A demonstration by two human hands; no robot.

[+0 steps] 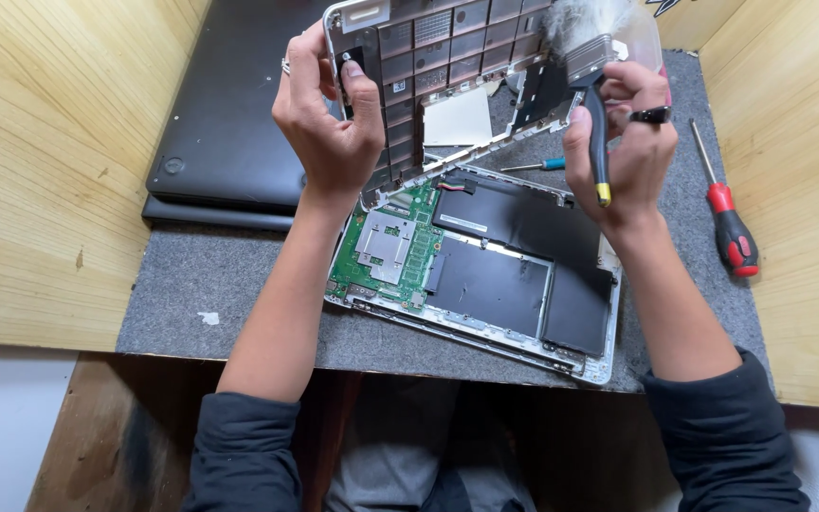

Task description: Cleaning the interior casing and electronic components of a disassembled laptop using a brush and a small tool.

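1. Left hand (pixel 329 118): fingers curled around the left edge of the keyboard panel (pixel 447 57), thumb pressed on its inner face, holding the panel tilted up at the far side of the scene.
2. Keyboard panel: a pale, rigid plastic frame whose underside shows a grid of small square cells.
3. Right hand (pixel 623 142): closed around the dark, slim handle of a brush (pixel 588 57); the metal ferrule and soft, fluffy grey bristles lie against the panel's right part.
4. Laptop base (pixel 485 265): open, silver-rimmed tray below the panel, holding a green circuit board on the left and flat, matte black battery cells on the right.
5. Grey felt mat (pixel 229 284): coarse, fibrous surface beneath everything.
6. Red-handled screwdriver (pixel 727 213): lying on the mat, far right.
7. Closed black laptop (pixel 229 123): smooth, matte, far left.
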